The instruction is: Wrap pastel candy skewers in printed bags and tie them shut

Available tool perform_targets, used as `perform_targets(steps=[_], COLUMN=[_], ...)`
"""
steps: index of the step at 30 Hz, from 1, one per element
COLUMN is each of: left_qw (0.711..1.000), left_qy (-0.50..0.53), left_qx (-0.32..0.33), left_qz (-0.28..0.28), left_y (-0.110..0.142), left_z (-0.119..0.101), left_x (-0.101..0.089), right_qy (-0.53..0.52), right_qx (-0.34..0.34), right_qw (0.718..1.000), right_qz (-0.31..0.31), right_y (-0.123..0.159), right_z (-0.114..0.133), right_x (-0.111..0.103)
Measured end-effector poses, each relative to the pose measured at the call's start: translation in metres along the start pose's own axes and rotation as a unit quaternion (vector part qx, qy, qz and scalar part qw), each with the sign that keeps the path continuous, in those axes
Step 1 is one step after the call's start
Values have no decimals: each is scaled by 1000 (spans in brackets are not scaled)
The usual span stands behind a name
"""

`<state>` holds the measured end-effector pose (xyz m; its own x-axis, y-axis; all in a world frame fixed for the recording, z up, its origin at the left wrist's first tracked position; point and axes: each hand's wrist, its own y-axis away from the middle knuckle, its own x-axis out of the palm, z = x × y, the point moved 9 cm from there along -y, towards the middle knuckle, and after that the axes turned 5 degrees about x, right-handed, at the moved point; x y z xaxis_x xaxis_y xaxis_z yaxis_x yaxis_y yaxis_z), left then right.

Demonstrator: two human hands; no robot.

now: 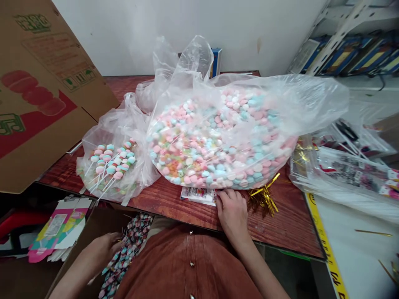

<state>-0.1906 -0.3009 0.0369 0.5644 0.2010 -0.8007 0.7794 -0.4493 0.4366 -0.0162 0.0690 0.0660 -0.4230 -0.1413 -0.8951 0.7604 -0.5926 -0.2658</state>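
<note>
My right hand lies on the wooden table at the lower edge of a big clear bag of pastel candy lollipops. Its fingers curl down on a small stack of printed wrappers under the bag. My left hand is low beside my lap, its fingers closed round a bundle of wrapped lollipops in a cardboard box. A smaller bag of lollipops on white sticks sits left of the big one.
Gold twist ties lie right of my right hand. A large cardboard box leans at the left. Clear printed sleeves pile up at the right. Flat printed cartons lie low at the left. Shelves stand at the back right.
</note>
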Motion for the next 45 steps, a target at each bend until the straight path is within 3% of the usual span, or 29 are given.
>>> perform_targets(steps=[2,5,8,10,12,14,16,18,19,21,23,25,29,32,37,40,45], left_qw=[998,981,924,858,745,636,580,571,577,595,620,647,690,695,665,653,564], left_qy=[10,98,233,373,528,662,754,789,791,780,760,738,706,703,734,744,819], left_qx=[40,169,253,236,177,127,101,92,90,97,119,142,150,145,133,113,17], left_qz=[44,20,164,262,367,376,293,205,181,165,152,126,60,36,47,83,106], left_y=[-5,-10,-6,-4,-1,-8,-24,-35,-38,-37,-35,-34,-42,-49,-48,-46,-50], left_z=[-41,-136,-216,-248,-274,-294,-303,-306,-308,-313,-316,-314,-297,-289,-291,-293,-283], left_x=[13,14,52,82,111,120,114,103,99,92,85,79,74,74,73,77,90], right_qy=[15,29,13,-18,-43,-51,-79,-167,-239,-397,-497,-520,-467,-421,-357,-354,-411], right_qx=[-10,-20,-30,-50,-77,-96,-77,8,66,169,218,233,228,206,166,149,164], right_qw=[1000,999,999,996,989,982,976,967,952,896,839,822,855,883,919,923,896], right_qz=[3,-4,-31,-72,-121,-157,-187,-195,-180,-108,-34,-6,4,13,-5,-8,-37], right_y=[-3,-1,5,9,14,19,21,19,17,14,13,13,13,13,11,10,16], right_z=[7,12,15,20,24,27,21,3,-9,-23,-21,-16,-10,-6,1,4,2], right_x=[4,-1,-23,-47,-74,-95,-106,-106,-100,-74,-52,-47,-53,-52,-54,-58,-71])
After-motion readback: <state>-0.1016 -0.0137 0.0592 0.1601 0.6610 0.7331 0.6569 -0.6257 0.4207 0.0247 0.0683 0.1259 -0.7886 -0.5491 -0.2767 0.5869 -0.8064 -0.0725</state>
